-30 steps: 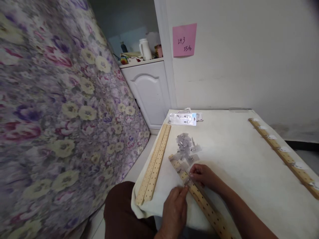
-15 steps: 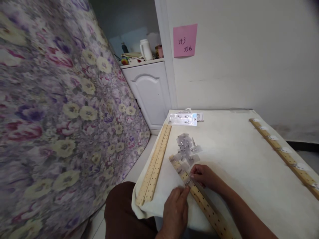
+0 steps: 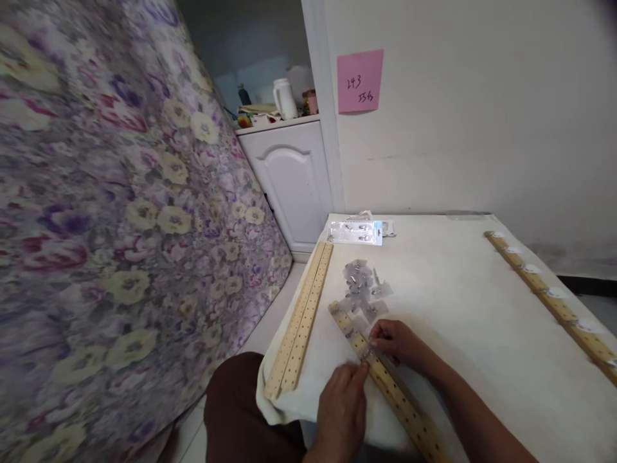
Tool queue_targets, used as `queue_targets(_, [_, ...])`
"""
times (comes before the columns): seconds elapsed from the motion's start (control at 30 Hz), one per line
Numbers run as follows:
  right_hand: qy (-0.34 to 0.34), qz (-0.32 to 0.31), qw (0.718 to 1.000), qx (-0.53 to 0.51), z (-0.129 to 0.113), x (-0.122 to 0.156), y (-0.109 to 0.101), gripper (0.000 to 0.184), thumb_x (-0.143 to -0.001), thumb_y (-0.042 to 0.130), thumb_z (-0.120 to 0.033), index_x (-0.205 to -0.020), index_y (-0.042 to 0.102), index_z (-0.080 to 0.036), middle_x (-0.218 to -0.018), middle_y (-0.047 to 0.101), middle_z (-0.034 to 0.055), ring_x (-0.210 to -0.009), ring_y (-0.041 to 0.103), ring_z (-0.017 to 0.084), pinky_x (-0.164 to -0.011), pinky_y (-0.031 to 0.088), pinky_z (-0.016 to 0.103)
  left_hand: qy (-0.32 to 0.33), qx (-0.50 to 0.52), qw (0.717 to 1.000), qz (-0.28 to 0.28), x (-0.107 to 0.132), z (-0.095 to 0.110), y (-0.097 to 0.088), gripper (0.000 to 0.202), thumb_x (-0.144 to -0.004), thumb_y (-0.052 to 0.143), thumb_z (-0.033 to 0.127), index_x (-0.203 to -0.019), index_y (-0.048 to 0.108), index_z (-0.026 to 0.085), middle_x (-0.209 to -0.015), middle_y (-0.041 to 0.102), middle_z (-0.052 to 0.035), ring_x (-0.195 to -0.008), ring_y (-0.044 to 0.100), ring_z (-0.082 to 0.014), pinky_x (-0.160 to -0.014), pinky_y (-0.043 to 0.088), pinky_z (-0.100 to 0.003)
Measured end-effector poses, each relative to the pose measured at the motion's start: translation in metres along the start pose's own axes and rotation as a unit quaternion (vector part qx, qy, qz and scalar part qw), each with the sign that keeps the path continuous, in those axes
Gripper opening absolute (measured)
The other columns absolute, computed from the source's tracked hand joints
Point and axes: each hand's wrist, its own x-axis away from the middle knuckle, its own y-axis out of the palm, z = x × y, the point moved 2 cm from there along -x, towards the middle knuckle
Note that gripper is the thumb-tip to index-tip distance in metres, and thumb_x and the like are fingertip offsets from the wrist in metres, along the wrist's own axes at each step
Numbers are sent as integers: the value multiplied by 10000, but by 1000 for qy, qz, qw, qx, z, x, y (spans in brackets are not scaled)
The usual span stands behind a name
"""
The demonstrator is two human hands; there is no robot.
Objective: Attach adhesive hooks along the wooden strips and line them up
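Observation:
A wooden strip with rows of holes point(image 3: 399, 399) lies at a slant in front of me. Small clear plastic pieces with metal hooks sit along its far end. My left hand point(image 3: 341, 402) is closed at the strip's left edge, fingertips pressed against it. Across from it, my right hand point(image 3: 393, 341) pinches the edge of a clear plastic hook piece point(image 3: 367, 354) on the strip; the fingers partly hide it. Just beyond lies a loose pile of clear hook pieces point(image 3: 359, 283).
Two more holed strips point(image 3: 301, 321) lie side by side along the table's left edge. Another strip point(image 3: 549, 299) with white-looking pieces is at the right. Packaged hooks point(image 3: 355, 233) rest at the back, before the wall. A floral curtain point(image 3: 120, 225) hangs at left.
The view has shifted very slightly. Both hands stay at the same place on the strip, with almost no visible movement.

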Motion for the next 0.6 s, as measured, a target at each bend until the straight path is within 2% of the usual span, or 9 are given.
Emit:
queue_targets(0.23, [11, 4, 1000, 6, 2, 0, 0, 84, -694, 578, -244, -711, 527, -179, -480, 461, -106, -341, 389, 44, -329, 319, 167, -10, -27, 1000, 5, 0, 2, 1, 485, -794, 388, 6, -1232, 479, 191, -954, 582, -84, -869, 539, -196, -729, 520, -337])
queue_targets(0.6, [-8, 27, 999, 29, 2, 1, 1, 104, -689, 585, -264, -701, 521, -182, -497, 471, -100, -349, 421, 47, -339, 352, 167, -40, -61, 997, -27, -3, 2, 1, 457, -770, 411, 15, -1166, 520, 218, -942, 574, -60, -869, 541, -196, -719, 511, -319])
